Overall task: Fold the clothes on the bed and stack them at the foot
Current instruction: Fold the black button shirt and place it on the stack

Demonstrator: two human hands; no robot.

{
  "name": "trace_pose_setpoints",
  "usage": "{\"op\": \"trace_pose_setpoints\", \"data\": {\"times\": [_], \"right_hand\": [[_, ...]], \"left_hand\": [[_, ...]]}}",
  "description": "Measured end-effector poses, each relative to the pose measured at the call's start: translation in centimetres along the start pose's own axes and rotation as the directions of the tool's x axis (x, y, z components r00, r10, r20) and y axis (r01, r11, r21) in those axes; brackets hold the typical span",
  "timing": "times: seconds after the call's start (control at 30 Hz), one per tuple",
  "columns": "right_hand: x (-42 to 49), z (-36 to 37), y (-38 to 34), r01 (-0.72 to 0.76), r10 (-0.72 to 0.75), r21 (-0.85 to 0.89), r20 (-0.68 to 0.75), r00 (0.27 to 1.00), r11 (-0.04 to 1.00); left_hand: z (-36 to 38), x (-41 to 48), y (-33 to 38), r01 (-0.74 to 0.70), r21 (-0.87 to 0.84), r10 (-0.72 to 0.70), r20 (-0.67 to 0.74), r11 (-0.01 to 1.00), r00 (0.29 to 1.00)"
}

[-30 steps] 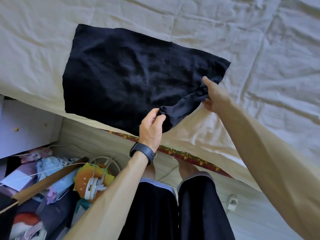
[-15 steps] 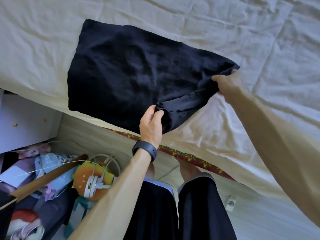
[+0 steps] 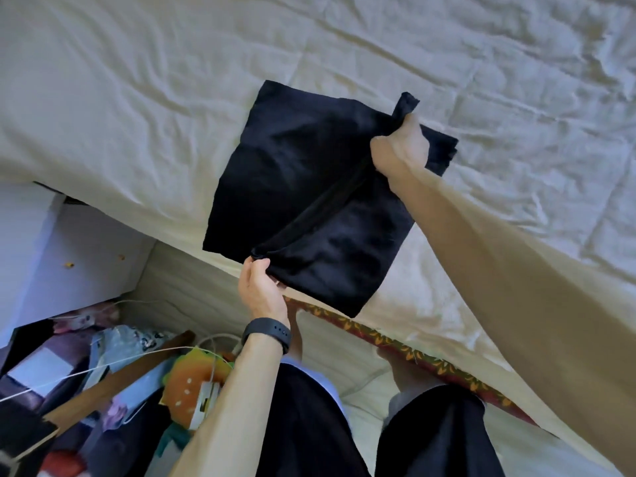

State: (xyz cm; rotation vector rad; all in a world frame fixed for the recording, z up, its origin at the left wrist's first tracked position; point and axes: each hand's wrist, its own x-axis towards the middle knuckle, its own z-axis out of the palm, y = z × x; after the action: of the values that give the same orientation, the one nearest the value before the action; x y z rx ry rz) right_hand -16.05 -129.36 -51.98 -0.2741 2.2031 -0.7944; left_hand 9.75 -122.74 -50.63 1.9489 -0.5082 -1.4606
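Both hands pinching black garment (image 3: 303,187), left hand (image 3: 262,291) near corner, right hand (image 3: 401,148) far corner, arms outstretched

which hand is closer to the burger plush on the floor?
Left. The left hand grips the near corner of the black garment at the bed edge, above and right of the burger plush in frame. The right hand grips the garment's far end, farther onto the bed.
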Motion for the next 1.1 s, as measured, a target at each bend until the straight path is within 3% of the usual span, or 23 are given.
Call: {"op": "trace_pose_setpoints", "data": {"times": [0.23,0.5,0.6,0.77,0.87,0.97,1.1], "right_hand": [[-1.0,12.5,-6.7,0.062,-0.068,-0.120,-0.046,0.997,0.991],[-1.1,19.0,-10.7,0.014,-0.029,-0.305,-0.044,0.999,0.952],[-1.0,19.7,-11.7,-0.040,0.037,-0.229,-0.020,0.999,0.973],[-1.8,19.9,-13.3,-0.030,0.023,0.068,0.102,0.995,0.997],[-3.7,18.0,-11.4,0.010,-0.002,0.198,-0.040,0.999,0.980],[-7.2,15.1,-6.6,-0.049,0.112,0.303,-0.194,0.975,0.952],[-11.9,11.8,2.1,-0.250,0.321,0.251,-0.297,0.900,0.935]], "left_hand": [[-4.7,11.1,3.4,0.209,-0.086,-0.216,-0.078,0.974,0.973],[-7.4,17.0,4.5,0.468,0.130,-0.464,-0.060,0.874,0.884],[-7.9,18.0,5.0,0.490,0.216,-0.500,-0.007,0.845,0.866],[-8.2,19.2,5.9,0.403,0.334,-0.451,0.077,0.852,0.889],[-8.5,19.6,6.3,0.291,0.425,-0.372,0.120,0.857,0.920],[-8.6,19.8,7.0,0.164,0.514,-0.316,0.222,0.842,0.923],[-8.5,20.4,7.5,-0.077,0.728,-0.230,0.313,0.681,0.922]]}}
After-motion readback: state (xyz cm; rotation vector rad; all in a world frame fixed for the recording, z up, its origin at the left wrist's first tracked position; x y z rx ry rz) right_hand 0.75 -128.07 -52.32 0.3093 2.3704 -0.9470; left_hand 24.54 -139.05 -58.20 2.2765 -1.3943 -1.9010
